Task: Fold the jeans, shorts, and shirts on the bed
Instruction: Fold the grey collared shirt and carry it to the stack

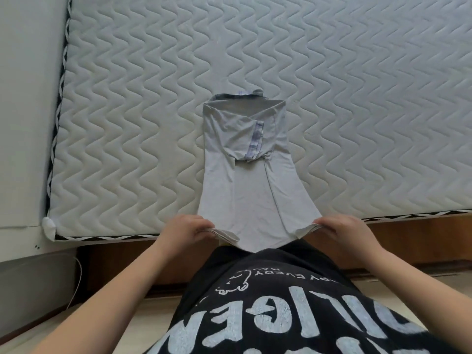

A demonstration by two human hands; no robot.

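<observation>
Shirt, grey, sides folded in, lies on the bed ahead of my hands; left hand and right hand each pinch a hem corner.

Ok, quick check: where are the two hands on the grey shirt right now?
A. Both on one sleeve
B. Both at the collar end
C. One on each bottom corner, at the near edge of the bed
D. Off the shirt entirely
C: the left hand and right hand each pinch a bottom corner of the grey shirt, at the near edge of the mattress.
</observation>
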